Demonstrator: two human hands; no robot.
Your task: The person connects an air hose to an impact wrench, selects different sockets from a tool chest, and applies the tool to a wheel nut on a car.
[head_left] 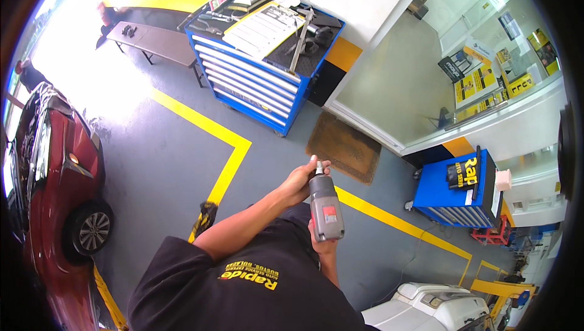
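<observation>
A grey and black impact wrench (327, 212) with a red patch is held in front of my dark shirt, its metal drive end (319, 168) pointing away from me. My left hand (299, 182) is closed around that front end, thumb and fingertips at the metal tip. Below the tool's rear, my right hand (324, 244) grips it from underneath. The wrench body hides most of the right fingers and the handle.
Ahead stands a blue tool chest (243, 87) with hand tools on top, beside a bench (161, 45). A brown doormat (344, 146) lies by a glass door. A blue cart (453, 188) is at right, a red car (67, 173) at left, a white vehicle (420, 310) lower right.
</observation>
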